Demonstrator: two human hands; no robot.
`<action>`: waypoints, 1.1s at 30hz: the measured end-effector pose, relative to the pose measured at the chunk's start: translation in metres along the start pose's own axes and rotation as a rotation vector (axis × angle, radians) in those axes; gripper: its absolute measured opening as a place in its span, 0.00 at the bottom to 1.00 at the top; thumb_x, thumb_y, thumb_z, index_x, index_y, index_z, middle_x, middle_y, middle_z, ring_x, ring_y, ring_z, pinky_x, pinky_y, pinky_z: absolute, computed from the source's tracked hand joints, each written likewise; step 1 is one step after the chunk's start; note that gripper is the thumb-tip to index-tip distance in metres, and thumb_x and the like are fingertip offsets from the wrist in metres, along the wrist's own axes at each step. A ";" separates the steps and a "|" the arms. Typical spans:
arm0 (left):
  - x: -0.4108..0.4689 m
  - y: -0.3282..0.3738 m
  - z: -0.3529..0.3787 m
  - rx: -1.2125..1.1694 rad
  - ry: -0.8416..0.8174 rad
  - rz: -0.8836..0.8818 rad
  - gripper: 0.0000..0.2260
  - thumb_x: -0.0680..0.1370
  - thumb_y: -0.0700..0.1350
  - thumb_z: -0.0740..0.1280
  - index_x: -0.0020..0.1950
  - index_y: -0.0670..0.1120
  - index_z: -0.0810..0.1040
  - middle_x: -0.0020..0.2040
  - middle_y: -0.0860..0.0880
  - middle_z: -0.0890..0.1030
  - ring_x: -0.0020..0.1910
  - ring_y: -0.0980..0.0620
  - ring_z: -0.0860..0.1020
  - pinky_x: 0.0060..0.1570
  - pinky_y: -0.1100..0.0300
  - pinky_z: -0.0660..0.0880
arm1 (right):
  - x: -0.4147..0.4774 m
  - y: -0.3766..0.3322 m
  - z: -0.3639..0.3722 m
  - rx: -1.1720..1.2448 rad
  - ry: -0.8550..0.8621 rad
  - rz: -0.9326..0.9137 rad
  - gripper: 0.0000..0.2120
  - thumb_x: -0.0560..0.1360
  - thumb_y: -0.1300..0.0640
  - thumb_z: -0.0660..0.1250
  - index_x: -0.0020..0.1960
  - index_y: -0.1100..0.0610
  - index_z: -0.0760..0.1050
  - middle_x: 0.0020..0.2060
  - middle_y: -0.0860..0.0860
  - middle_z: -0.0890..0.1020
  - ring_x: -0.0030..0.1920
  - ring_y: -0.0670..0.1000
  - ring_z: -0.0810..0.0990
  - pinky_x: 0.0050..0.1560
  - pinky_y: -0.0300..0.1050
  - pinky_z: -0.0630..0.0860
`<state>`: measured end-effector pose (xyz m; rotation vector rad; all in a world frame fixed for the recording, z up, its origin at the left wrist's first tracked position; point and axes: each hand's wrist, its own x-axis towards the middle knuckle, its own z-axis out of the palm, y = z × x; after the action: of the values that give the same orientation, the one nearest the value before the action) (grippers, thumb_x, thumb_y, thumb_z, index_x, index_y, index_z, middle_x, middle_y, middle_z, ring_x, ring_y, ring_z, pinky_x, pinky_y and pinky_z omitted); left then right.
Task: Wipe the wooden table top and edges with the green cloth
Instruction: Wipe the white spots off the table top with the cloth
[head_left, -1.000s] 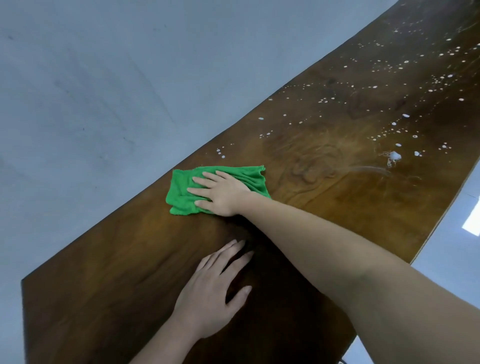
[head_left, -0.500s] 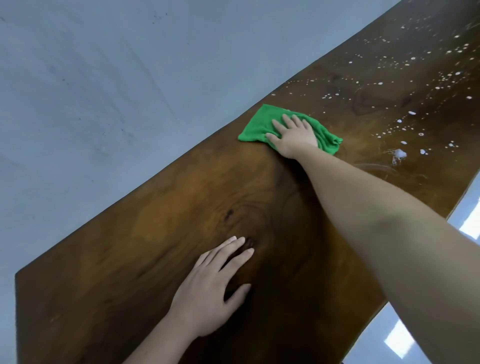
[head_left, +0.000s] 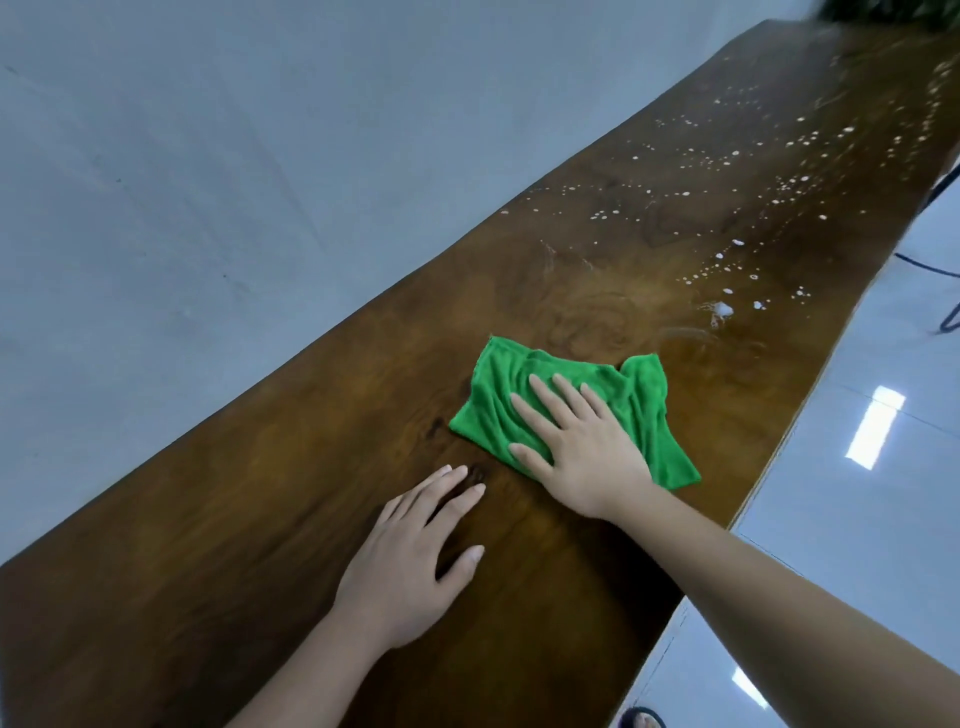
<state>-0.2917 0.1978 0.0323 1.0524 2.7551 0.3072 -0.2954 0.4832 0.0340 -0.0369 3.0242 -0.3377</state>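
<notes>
A long, dark wooden surface (head_left: 270, 519) carries a crumpled green cloth (head_left: 639, 405) near its middle; white droplets (head_left: 727, 244) speckle it toward 1 o'clock.

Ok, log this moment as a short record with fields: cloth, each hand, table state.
cloth: green cloth, rumpled, flat on the wooden table
right hand: right hand palm down on the cloth, fingers spread
left hand: left hand flat on bare wood, nearer the camera, holding nothing
table state: white droplets speckle the far stretch; the near stretch shows none
beyond table: glossy tiled floor on the right
</notes>
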 end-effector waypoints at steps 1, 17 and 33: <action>0.000 -0.001 0.000 0.000 0.000 0.004 0.28 0.88 0.68 0.50 0.88 0.66 0.54 0.89 0.66 0.49 0.88 0.65 0.43 0.87 0.50 0.53 | -0.016 -0.002 0.001 -0.003 -0.010 -0.025 0.36 0.84 0.26 0.36 0.89 0.38 0.41 0.88 0.46 0.41 0.88 0.52 0.35 0.87 0.58 0.39; 0.127 0.067 0.009 0.019 -0.008 0.154 0.28 0.87 0.70 0.53 0.88 0.65 0.59 0.89 0.67 0.51 0.87 0.66 0.44 0.86 0.53 0.50 | -0.033 0.169 -0.027 0.017 0.079 0.118 0.37 0.83 0.23 0.37 0.88 0.35 0.43 0.88 0.41 0.43 0.88 0.47 0.38 0.87 0.55 0.40; 0.296 0.128 0.014 0.024 0.035 0.038 0.28 0.86 0.73 0.50 0.87 0.72 0.51 0.89 0.68 0.47 0.89 0.62 0.47 0.86 0.45 0.52 | 0.101 0.439 -0.103 0.012 0.120 0.287 0.39 0.82 0.22 0.35 0.89 0.37 0.45 0.89 0.44 0.46 0.89 0.50 0.43 0.88 0.57 0.43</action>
<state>-0.4247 0.4918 0.0248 1.1162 2.7792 0.3019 -0.4121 0.9307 0.0276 0.4287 3.0833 -0.3412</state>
